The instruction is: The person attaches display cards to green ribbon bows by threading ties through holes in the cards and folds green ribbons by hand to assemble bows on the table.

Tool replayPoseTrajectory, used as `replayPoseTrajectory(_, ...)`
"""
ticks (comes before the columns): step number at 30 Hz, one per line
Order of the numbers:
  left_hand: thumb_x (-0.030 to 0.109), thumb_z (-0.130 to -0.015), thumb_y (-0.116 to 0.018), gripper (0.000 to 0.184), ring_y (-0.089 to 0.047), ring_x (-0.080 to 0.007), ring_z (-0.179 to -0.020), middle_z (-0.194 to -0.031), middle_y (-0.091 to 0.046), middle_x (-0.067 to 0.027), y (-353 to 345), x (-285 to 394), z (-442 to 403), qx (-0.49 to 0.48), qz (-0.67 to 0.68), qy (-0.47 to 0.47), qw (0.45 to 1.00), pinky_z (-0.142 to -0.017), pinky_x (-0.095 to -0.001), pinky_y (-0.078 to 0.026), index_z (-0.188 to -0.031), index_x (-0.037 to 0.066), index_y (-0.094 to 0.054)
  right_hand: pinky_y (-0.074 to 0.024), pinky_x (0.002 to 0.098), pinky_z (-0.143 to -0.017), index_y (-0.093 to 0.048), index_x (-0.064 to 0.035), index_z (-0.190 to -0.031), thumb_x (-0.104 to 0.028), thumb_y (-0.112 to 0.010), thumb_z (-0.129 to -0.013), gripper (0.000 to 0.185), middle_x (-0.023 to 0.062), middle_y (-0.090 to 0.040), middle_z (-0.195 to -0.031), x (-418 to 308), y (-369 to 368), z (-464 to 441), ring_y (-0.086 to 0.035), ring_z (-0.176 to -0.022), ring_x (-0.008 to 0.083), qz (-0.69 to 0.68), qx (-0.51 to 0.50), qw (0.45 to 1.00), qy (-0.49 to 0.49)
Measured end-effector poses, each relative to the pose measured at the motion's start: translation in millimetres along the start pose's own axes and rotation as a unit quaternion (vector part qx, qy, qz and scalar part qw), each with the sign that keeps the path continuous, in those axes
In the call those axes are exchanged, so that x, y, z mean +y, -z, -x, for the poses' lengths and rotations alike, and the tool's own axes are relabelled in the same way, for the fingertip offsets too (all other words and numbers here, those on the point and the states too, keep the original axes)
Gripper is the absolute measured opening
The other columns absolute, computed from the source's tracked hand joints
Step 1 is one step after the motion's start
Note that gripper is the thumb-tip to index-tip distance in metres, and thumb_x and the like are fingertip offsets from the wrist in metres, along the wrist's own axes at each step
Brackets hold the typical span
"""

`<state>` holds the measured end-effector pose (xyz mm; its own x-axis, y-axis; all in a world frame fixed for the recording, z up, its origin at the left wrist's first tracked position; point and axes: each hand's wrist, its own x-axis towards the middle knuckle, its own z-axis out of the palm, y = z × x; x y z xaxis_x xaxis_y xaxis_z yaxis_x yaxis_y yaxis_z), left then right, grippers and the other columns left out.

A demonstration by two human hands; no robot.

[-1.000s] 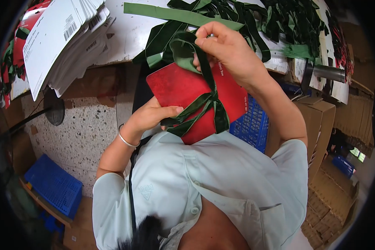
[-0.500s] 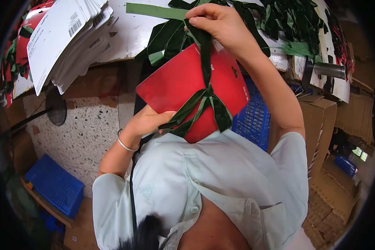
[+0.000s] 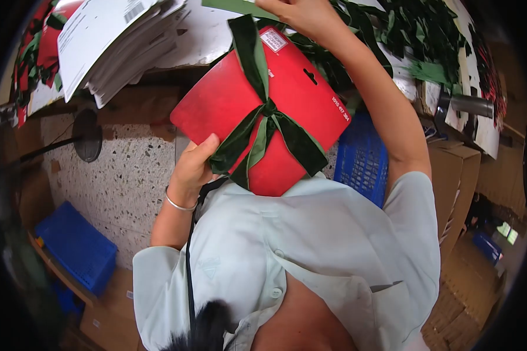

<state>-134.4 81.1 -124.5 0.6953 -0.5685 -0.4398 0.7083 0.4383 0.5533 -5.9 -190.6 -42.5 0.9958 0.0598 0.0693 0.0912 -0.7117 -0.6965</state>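
My left hand grips the left edge of a red card, thumb on its face. The card is tilted in front of my chest and has a hang hole and a white label. A dark green velvet ribbon is knotted on it, with one tail pointing up and the other lengths spread downward. Beyond the card's top edge, my right hand is partly cut off by the frame, its fingers bent closed beside a lighter green strip. I cannot make out whether it holds anything.
White barcoded cards are stacked at the table's left. Green ribbons lie in a heap at the right, above a metal tube. Blue crates and a cardboard box stand below table level.
My right hand has let go of the ribbon's upper tail and moved up, away from the card. The card has shifted left and now shows more of its face. My left hand still holds it.
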Motion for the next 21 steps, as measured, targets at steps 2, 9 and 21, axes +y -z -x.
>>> replayPoseTrajectory(2,0.024,-0.091,-0.061,0.047,-0.057,-0.0090,-0.062,-0.105,-0.063,-0.0081,19,-2,6,-0.127,0.024,-0.010,0.992,-0.042,-0.0199,-0.039,-0.129,0.000,-0.046,-0.0462,0.0241,-0.055,-0.066,-0.0021,-0.092,-0.017,-0.062,-0.087,0.017,0.0055,-0.063,-0.069,0,-6,10,-0.058,-0.062,0.0073,0.017,0.042,0.994,0.097)
replayPoseTrajectory(9,0.024,-0.079,-0.070,0.059,-0.057,-0.0085,-0.064,-0.104,-0.062,-0.0064,-3,4,27,-0.015,-0.081,-0.104,0.991,-0.043,-0.0203,-0.039,-0.128,0.001,-0.047,-0.0464,0.0289,-0.061,-0.062,-0.0016,-0.098,-0.016,-0.070,-0.081,0.024,0.0088,-0.061,-0.075,-35,-17,116,-0.057,-0.066,0.0159,-0.066,-0.212,0.973,0.068)
replayPoseTrajectory(21,0.007,-0.083,-0.061,0.026,-0.056,-0.0122,-0.054,-0.079,-0.062,-0.0035,-8,-5,49,0.024,-0.077,-0.099,0.992,-0.044,-0.0237,-0.041,-0.108,0.001,-0.058,-0.0455,0.0314,-0.062,-0.063,-0.0030,-0.095,-0.014,-0.070,-0.079,0.021,0.0094,-0.060,-0.082,-35,-29,131,-0.058,-0.071,0.0233,0.052,0.042,0.977,0.202)
